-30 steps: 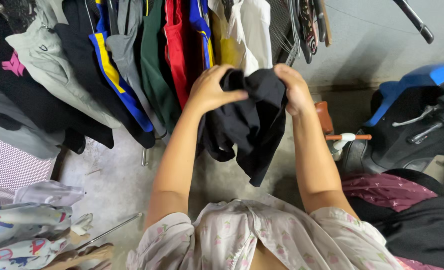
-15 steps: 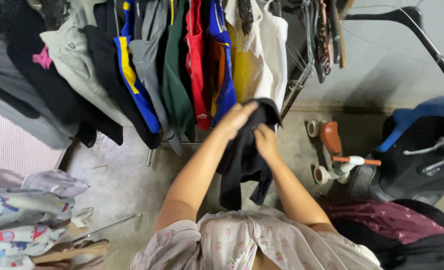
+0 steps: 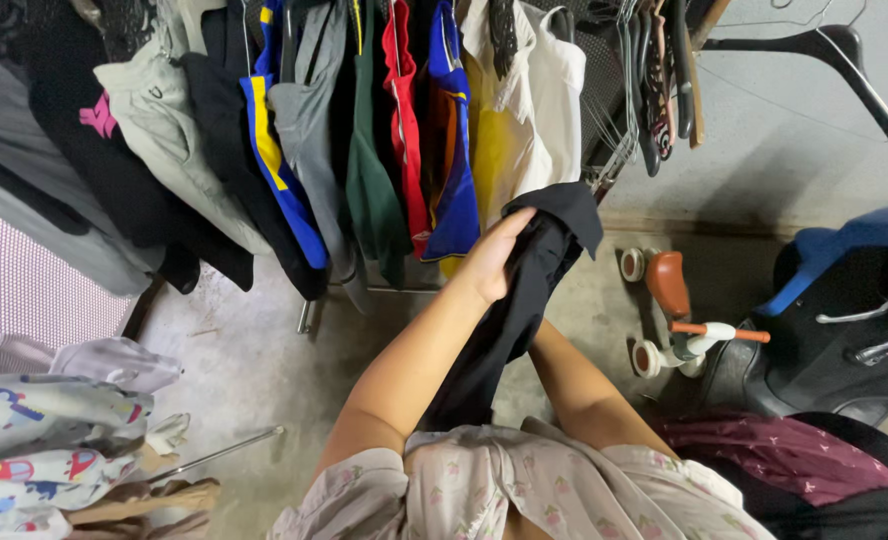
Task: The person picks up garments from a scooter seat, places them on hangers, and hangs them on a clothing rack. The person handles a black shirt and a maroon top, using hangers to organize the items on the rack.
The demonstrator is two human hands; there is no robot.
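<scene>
I hold a black garment (image 3: 524,290) in front of me, below a rail of hanging clothes (image 3: 364,130). My left hand (image 3: 494,255) grips the garment near its top edge, fingers closed around the cloth. My right hand is hidden behind the black cloth; only its forearm (image 3: 579,385) shows, running up under the garment. The cloth hangs down long and narrow between my arms.
A black hanger (image 3: 844,70) sticks out at the upper right. A small ride-on toy with a brown seat (image 3: 669,300) stands on the concrete floor. A blue and black scooter (image 3: 854,290) is at right, and folded printed clothes (image 3: 54,440) are piled at lower left.
My hands moved from apart to close together, bunching the garment. The left hand now holds it up higher while the right hand has slid down behind the cloth.
</scene>
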